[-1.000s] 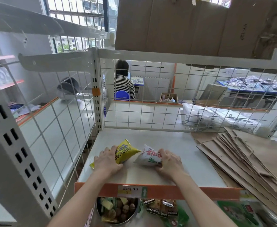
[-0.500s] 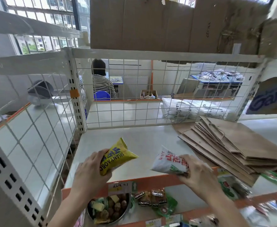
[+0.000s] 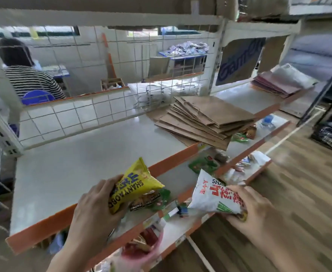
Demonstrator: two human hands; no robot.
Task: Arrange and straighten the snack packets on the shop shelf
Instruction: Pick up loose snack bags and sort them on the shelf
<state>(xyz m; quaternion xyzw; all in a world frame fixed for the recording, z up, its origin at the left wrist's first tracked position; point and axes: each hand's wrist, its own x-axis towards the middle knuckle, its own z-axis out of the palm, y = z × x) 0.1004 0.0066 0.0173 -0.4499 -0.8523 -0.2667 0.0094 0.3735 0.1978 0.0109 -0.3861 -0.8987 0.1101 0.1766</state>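
Head view: a white shop shelf point(image 3: 82, 163) with an orange front edge point(image 3: 43, 232) is seen from above. A yellow snack packet point(image 3: 135, 183) is gripped in the left hand point(image 3: 94, 211), with the fingers curled round its lower end. The packet is held tilted, its sealed top pointing up and away, just at the front edge near the middle, and it is not laid on the board. A white snack packet point(image 3: 214, 195) with red lettering is clasped in the right hand point(image 3: 253, 211), the fingers curled round its right-hand end. It is held lower and further right, out in front of the front edge and above the lower shelves point(image 3: 176, 173). The two packets are kept apart. At the right end of the shelf a fanned stack of flat brown paper bags point(image 3: 206, 116) is laid, one corner overhanging the front edge. Wire mesh point(image 3: 63, 118) is fixed along the back edge. On the lower shelves a green packet point(image 3: 202, 163) and other small packets are seen lying loosely. Behind the mesh a person point(image 3: 29, 79) in a striped top is seated, back turned. A wooden floor point(image 3: 298, 193) and a black crate point(image 3: 331, 132) are visible at the right.
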